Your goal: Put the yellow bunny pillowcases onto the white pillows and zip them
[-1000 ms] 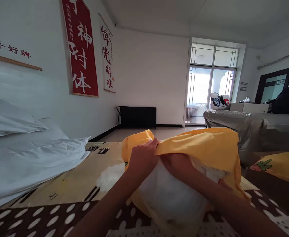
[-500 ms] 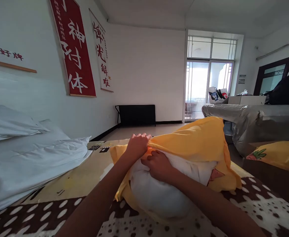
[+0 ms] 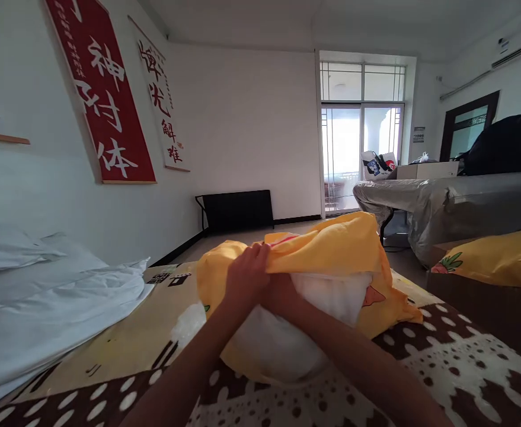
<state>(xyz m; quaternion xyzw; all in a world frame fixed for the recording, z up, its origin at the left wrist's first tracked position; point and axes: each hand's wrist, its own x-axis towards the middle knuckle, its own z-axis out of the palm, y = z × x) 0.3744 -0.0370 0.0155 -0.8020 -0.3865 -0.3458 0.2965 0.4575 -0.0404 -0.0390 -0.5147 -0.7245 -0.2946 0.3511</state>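
A white pillow (image 3: 278, 350) lies partly inside a yellow pillowcase (image 3: 331, 243) in front of me, its near side bare. My left hand (image 3: 248, 273) is closed around the pillowcase's opening edge, on top. Beneath that edge sits my right hand (image 3: 281, 292), against the pillow; its fingers are hidden by the cloth and my left hand. An orange-pink printed patch (image 3: 373, 295) shows on the right part of the case.
A patterned blanket (image 3: 122, 332) lies under the pillow, with crumpled clear plastic (image 3: 188, 325) on it. White bedding (image 3: 64, 308) is heaped at left. Another yellow cloth (image 3: 495, 258) lies at right. Behind it stands a plastic-covered table (image 3: 478, 198) holding a box (image 3: 433, 170) and a dark bag (image 3: 504, 145).
My right hand has pushed farther under the case edge, so its fingers no longer show. The case's left side has bulged up around my left hand. My view has turned slightly right.
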